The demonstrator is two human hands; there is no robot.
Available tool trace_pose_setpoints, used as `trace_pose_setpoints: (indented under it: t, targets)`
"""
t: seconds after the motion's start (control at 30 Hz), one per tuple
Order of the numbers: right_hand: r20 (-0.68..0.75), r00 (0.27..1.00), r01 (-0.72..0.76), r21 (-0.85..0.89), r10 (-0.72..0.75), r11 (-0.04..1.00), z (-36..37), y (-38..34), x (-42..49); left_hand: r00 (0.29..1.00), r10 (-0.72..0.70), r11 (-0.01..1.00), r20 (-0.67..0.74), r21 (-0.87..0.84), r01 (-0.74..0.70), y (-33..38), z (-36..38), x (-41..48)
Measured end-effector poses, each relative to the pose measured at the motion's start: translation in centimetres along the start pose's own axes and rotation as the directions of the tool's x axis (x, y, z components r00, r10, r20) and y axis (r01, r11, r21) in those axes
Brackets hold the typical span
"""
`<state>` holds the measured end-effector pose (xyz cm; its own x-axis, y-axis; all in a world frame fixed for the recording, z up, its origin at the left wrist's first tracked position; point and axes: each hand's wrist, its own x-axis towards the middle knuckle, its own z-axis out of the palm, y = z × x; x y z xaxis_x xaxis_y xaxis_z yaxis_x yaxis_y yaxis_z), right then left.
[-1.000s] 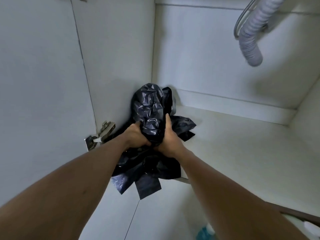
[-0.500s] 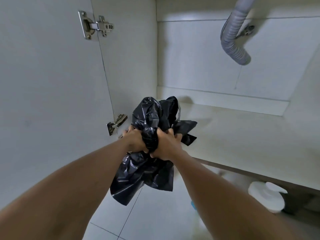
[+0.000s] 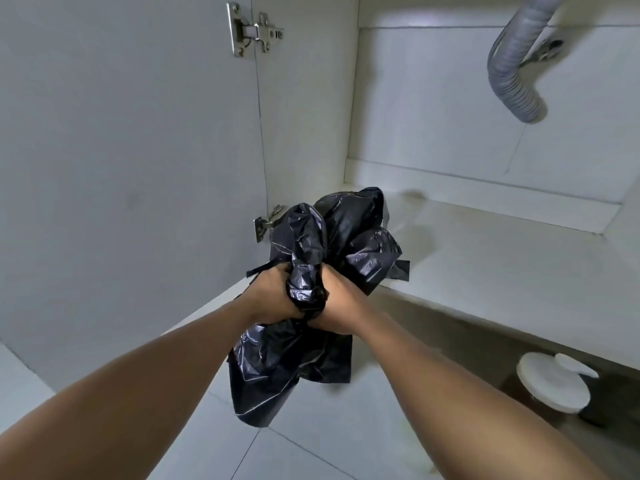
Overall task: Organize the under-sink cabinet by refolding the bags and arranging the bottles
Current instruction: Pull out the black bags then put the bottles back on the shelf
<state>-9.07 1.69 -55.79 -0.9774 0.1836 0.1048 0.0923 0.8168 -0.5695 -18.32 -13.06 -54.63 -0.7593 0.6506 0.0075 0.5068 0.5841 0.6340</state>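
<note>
In left hand [image 3: 273, 297], right hand [image 3: 343, 308]: one bag-bundle [image 3: 349, 237]

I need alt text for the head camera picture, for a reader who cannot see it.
A left hand and a right hand grip a crumpled black plastic bag in front of an open white under-sink cabinet. A grey ribbed drain hose hangs inside at upper right; a round white lid shows at lower right.
</note>
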Motion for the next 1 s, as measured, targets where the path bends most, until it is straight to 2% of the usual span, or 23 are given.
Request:
trace_pose_setpoints:
  t: [0.13,0.3,0.43,0.53,0.63,0.73,0.77,0.83,0.9,0.93,1.0]
  targets:
    - [0.013,0.997,-0.078,0.088,0.077,0.993,3.2,-1.3,-3.3,0.998,0.013,0.993,0.055,0.113,-0.019,-1.6,0.4,-3.6]
    - [0.091,0.988,-0.139,0.13,0.127,0.982,7.6,-1.5,-7.8,0.989,0.036,0.998,0.143,0.04,-0.042,-5.0,3.6,-8.3]
    - [0.187,0.969,-0.187,0.123,0.163,0.975,11.4,-1.6,-10.5,0.971,-0.032,0.995,0.235,0.099,0.009,-8.1,6.2,-10.9]
    - [0.201,0.949,-0.269,0.105,0.245,0.957,12.8,-0.9,-11.5,0.961,-0.131,0.991,0.244,0.068,0.118,-9.5,7.0,-11.7]
    - [0.167,0.958,-0.248,0.071,0.234,0.966,13.0,-0.2,-12.1,0.965,-0.206,0.974,0.163,0.128,0.187,-10.8,7.6,-12.0]
    - [0.128,0.977,-0.172,0.003,0.171,0.985,12.3,-0.5,-12.5,0.947,-0.242,0.96,0.211,0.195,0.202,-12.1,7.7,-11.9]
    - [0.099,0.983,-0.155,-0.018,0.156,0.988,12.2,-0.5,-12.3,0.945,-0.247,0.949,0.216,0.252,0.19,-12.5,7.8,-11.7]
    - [-0.047,0.986,-0.159,-0.035,0.158,0.987,12.0,0.2,-11.1,0.951,-0.254,0.911,0.178,0.374,0.173,-12.6,7.7,-11.4]
    - [-0.198,0.948,-0.272,-0.101,0.248,0.957,11.5,2.0,-8.9,0.967,-0.225,0.871,0.122,0.469,0.144,-12.3,7.8,-11.3]
    - [-0.225,0.922,-0.352,-0.149,0.315,0.924,11.0,3.1,-7.7,0.976,-0.191,0.864,0.105,0.49,0.117,-12.2,7.9,-11.2]
    - [-0.142,0.865,-0.5,-0.182,0.481,0.847,10.3,5.1,-5.8,0.988,-0.121,0.874,0.091,0.481,0.063,-12.5,8.2,-11.1]
